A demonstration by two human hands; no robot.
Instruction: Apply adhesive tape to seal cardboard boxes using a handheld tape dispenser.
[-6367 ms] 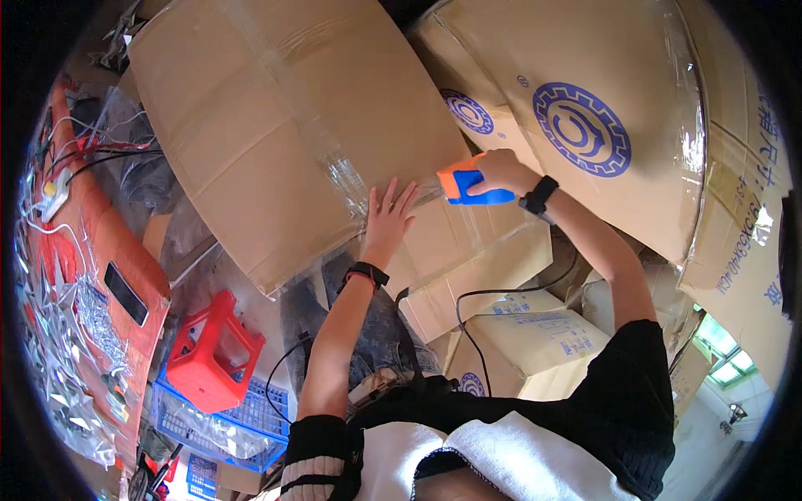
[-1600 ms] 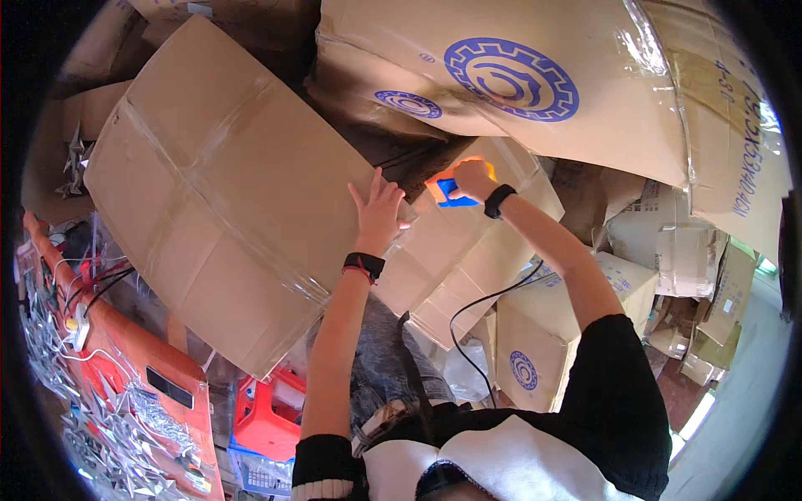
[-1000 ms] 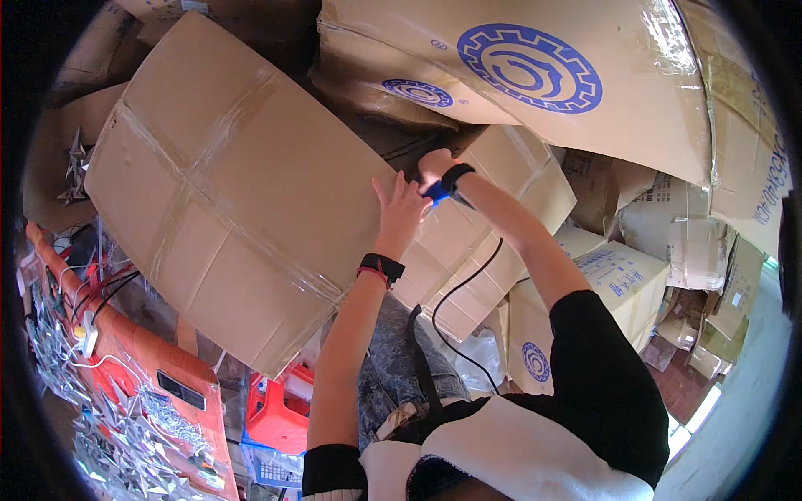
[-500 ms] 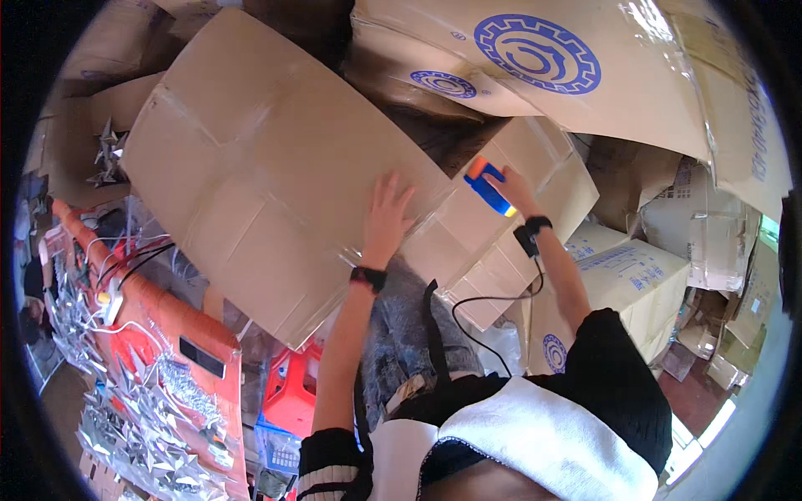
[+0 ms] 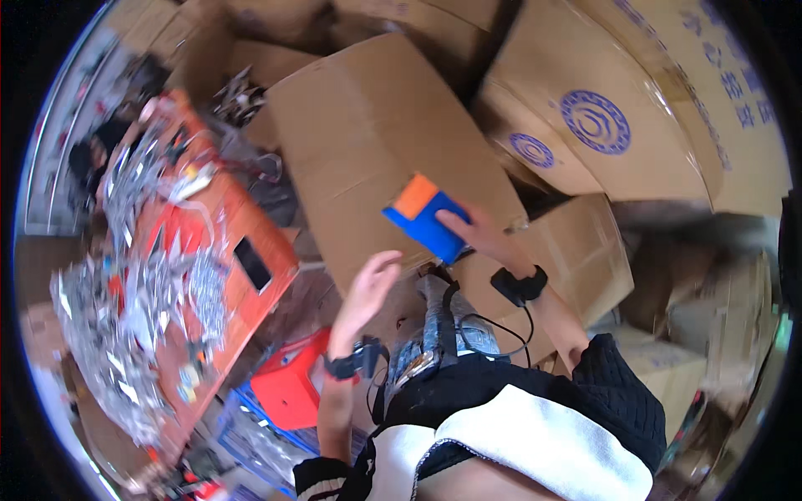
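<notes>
Right hand (image 5: pixel 476 234): I have its grip wrapped around the blue-and-orange tool (image 5: pixel 434 221), thumb laid along the blue face; the remaining fingers are largely hidden behind the body.
Blue-and-orange tool: grasped at its right side, tilted, orange end toward the upper left; in my view it overlaps the lower part of the large carton (image 5: pixel 368 134), and I cannot tell whether the two touch.
Left hand (image 5: pixel 368 288): released, its grip holding nothing that I can see; fingers loosely bent and pointing up and to the right, outline blurred, near the carton's lower edge; contact with the cardboard I cannot tell.
Gap between hands: the left hand stands apart from the tool, below and to the left of it.
Wristbands: I see a black band (image 5: pixel 525 285) on the right wrist and a dark band (image 5: pixel 355 361) on the left.
Right of the large carton: a smaller carton (image 5: pixel 576 250), with a blue-emblem carton (image 5: pixel 656 154) above it.
Left side: an orange worktop (image 5: pixel 282 260) carrying a dark phone (image 5: pixel 252 265) and silvery pieces (image 5: pixel 109 359).
Below the worktop: a red stool (image 5: pixel 288 388).
</notes>
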